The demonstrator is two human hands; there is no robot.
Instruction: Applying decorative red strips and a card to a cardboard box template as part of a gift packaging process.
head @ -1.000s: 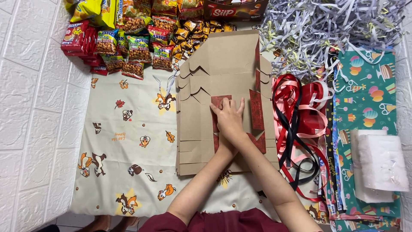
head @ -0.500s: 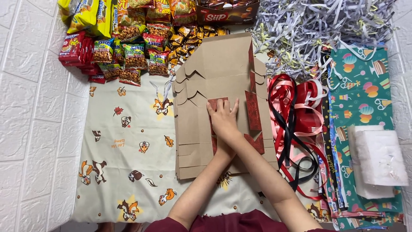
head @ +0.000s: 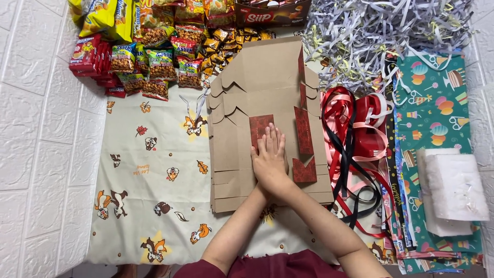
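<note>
Cardboard box (head: 267, 118) blanks could slide askew toward three o'clock ribbons (head: 355, 149); stacked hands (head: 269, 159) only press flat.

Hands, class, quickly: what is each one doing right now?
Left hand: open and flat, pressing on the stack of flattened cardboard boxes, holding nothing.
Right hand: open and flat beside or over the left, fingers straight, holding nothing.

A cream cloth (head: 154, 206) printed with cartoon chipmunks covers the white tiled floor (head: 36, 154). On it lie a stack of flattened brown cardboard boxes (head: 247, 103), snack packets (head: 149, 56) at the far edge, shredded paper (head: 381, 31), tangled ribbons (head: 355, 149), patterned wrapping sheets (head: 437, 98) and white foam sheets (head: 453, 190)
</note>
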